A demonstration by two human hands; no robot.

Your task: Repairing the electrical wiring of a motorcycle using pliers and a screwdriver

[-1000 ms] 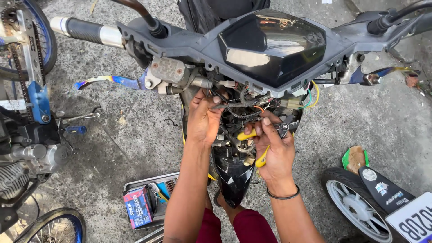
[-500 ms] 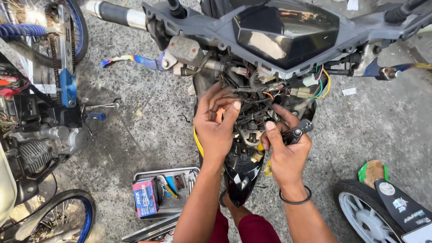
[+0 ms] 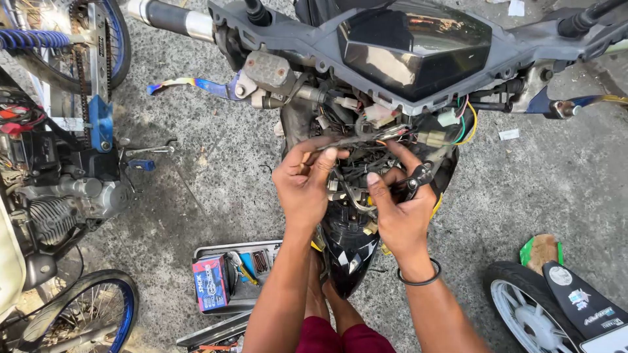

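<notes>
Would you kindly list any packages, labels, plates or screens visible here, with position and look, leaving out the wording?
Small box: in the tool tray lower left of the hands; rectangular, red and blue.
Instrument screen: top centre on the handlebars; dark, glossy, angular.
Number plate: bottom right corner; white.
Round sticker: on the black fender, lower right; pale.

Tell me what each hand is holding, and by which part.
The left hand pinches the wire bundle near its left end with its fingers. The right hand grips a black connector by its body.

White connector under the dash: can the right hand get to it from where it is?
Probably yes: the white connector sits exposed just above the right hand, with only loose wires beside it.
</notes>
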